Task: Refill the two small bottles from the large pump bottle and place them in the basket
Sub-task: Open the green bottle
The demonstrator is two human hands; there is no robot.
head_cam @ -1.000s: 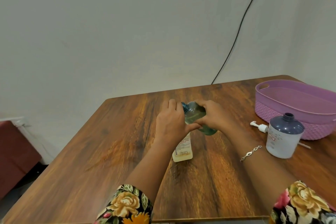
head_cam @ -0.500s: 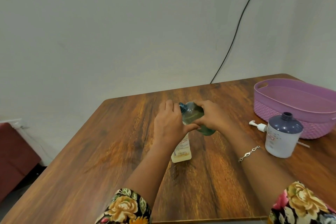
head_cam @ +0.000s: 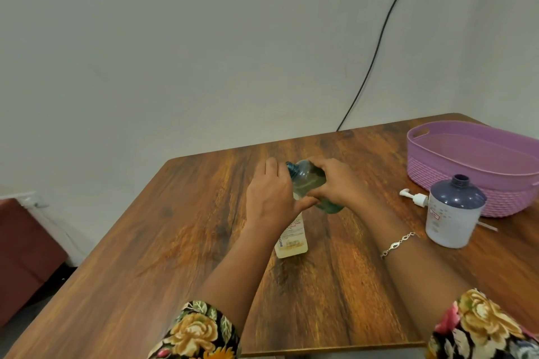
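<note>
Right now both hands work at the middle of the wooden table point(head_cam: 145, 242). The right hand point(head_cam: 335, 183) is wrapped around a clear greenish bottle point(head_cam: 309, 181), tilted so its open blue neck points up and to the left. The left hand point(head_cam: 269, 198) is curled over the top of a pale yellow bottle point(head_cam: 291, 239), which stands on the table with its labelled lower half showing beneath the palm; whether its cap is on or off is hidden. The two bottles sit close together, perhaps touching.

Off to the right, the large pump bottle point(head_cam: 453, 213) stands with its neck open, and its white pump head point(head_cam: 414, 198) lies on the table just beside it. Behind these sits the purple basket point(head_cam: 466, 169), with no bottle visible inside.

By my reading, the work is at the opening or steadying stage, before the refill itself. The next move likely calls for standing a small bottle upright with its mouth clear, then bringing the large bottle over to pour slowly, since the small necks are narrow and could spill.
</note>
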